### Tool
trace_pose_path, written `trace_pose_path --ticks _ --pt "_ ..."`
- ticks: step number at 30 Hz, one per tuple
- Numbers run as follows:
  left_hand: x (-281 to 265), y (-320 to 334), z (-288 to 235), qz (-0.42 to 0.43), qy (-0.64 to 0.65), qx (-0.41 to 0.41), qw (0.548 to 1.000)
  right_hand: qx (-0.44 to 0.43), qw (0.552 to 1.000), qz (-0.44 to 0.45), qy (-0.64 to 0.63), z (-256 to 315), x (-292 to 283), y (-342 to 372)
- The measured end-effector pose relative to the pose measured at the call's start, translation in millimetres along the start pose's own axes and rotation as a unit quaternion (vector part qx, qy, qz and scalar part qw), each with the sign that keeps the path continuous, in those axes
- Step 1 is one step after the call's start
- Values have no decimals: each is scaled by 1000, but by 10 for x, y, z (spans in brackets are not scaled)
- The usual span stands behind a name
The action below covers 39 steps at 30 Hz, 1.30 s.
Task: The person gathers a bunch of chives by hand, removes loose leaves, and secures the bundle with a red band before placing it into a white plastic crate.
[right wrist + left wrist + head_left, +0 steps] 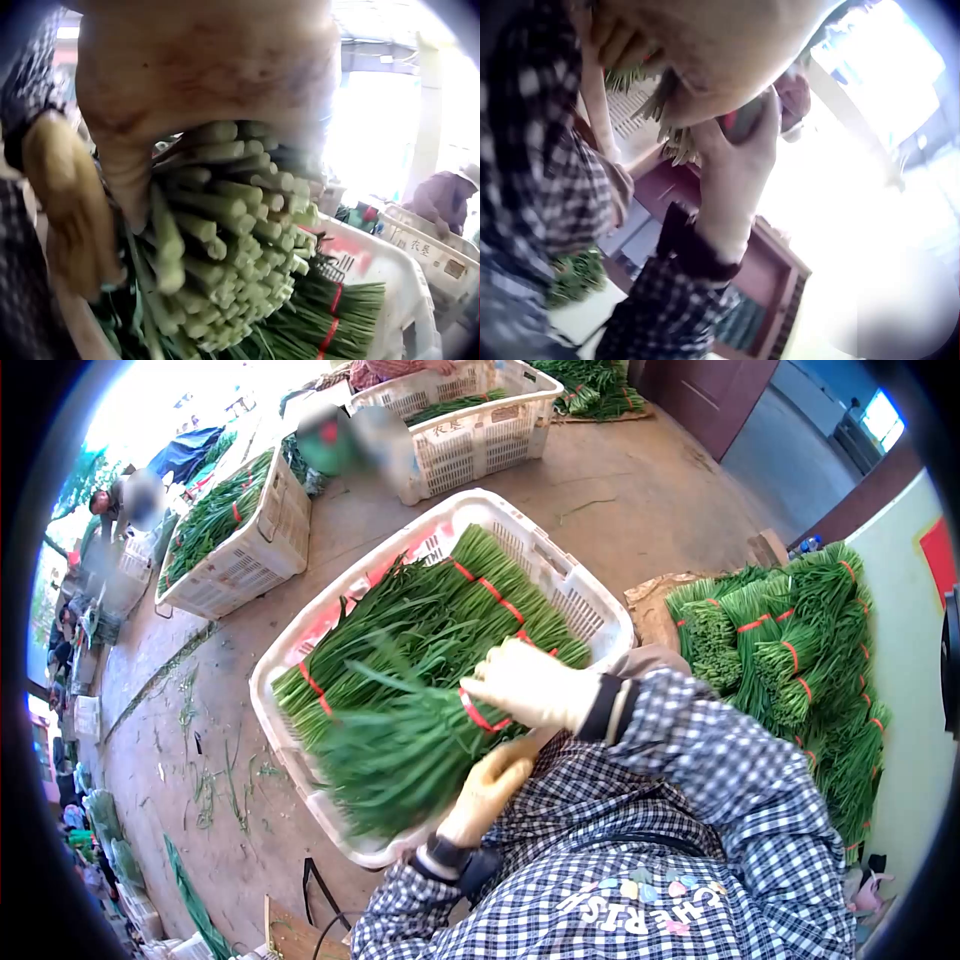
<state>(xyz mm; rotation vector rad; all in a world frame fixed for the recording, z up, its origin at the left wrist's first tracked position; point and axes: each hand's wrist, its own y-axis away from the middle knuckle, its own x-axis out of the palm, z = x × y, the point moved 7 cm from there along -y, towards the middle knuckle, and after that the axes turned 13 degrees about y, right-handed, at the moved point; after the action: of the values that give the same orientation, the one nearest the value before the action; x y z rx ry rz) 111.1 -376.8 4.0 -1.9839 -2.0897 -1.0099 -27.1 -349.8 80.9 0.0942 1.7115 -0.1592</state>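
In the head view my gloved right hand [535, 685] grips a bunch of garlic chives [400, 760] by its red-taped stem end. Its long green leaves fan out over the near side of a white plastic crate [262, 690]. The right wrist view shows the pale cut stem ends [232, 255] packed under the right palm. My left hand [490, 790], also gloved, lies low at the bunch's near side. There its fingers [82, 232] look fairly straight and slightly blurred beside the stems. Other taped chive bunches [390, 610] fill the crate beneath.
More taped bunches are stacked on cardboard against the wall at right [790, 630]. Two other white crates with greens stand beyond, one at the back [480, 450], another at left [270, 535]. People are near them. Leaf scraps [205, 790] lie on the floor at left.
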Motion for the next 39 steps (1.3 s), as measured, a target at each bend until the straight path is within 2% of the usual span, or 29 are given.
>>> trace_pose_path --ticks 1,2,3,4,5,6,9,11,13,14,16,17,19,21,22,24,27,30,31,32,35,37,38,39 --pt "75 65 -41 54 -18 1 998 -12 998 44 41 62 251 -40" --pt "87 129 -184 31 -46 35 998 -8 997 73 22 11 551 0" --pt "57 143 -329 3 -106 122 987 -3 995 102 4 -48 779 97" --pt "62 116 -552 17 -230 222 947 16 992 128 -1 -164 848 204" --pt "99 53 -811 27 -347 319 881 8 994 103 34 -204 798 288" --pt "148 -30 -956 20 -439 337 832 2 994 97 45 -248 788 325" --pt "138 -571 -962 30 -613 303 729 -10 991 110 70 -337 630 343" --pt "-16 -1023 -772 63 -688 216 690 -11 988 129 90 -461 574 344" --pt "-183 -1359 -607 109 -735 121 658 -14 989 82 121 -595 520 379" --pt "-188 -1421 -597 122 -730 115 662 -8 992 46 114 -700 509 419" --pt "-198 -1539 -483 141 -725 108 666 21 996 45 75 -927 632 558" --pt "-207 -1609 -364 132 -706 127 684 41 997 46 48 -1024 724 654" --pt "-224 -1761 57 104 -680 141 712 137 988 64 -17 -1201 1029 958" --pt "-315 -1837 408 60 -698 95 708 208 967 142 -19 -1295 1150 1020" --pt "-273 -1826 417 63 -700 79 707 226 965 124 -39 -1302 1279 1076" --pt "-272 -1814 467 53 -704 98 701 255 960 110 -46 -1278 1380 1132" --pt "-279 -1850 567 49 -695 125 706 296 938 180 -17 -1221 1473 1091" --pt "-446 -1970 842 34 -703 128 699 359 909 212 0 -1161 2029 1026" --pt "-493 -1992 877 32 -702 136 699 364 908 202 49 -1086 1933 949" --pt "-523 -2003 896 29 -702 136 698 332 925 182 5 -1067 1702 876" --pt "-526 -2011 856 35 -701 116 703 292 951 48 -91 -917 831 932" --pt "-531 -2027 807 42 -700 87 708 319 931 -104 -145 -880 166 1393" --pt "-548 -2027 782 46 -697 111 707 317 928 -132 -145 -904 -252 1701" --pt "-526 -1995 731 55 -693 124 708 345 902 -229 -120 -938 -574 2108"
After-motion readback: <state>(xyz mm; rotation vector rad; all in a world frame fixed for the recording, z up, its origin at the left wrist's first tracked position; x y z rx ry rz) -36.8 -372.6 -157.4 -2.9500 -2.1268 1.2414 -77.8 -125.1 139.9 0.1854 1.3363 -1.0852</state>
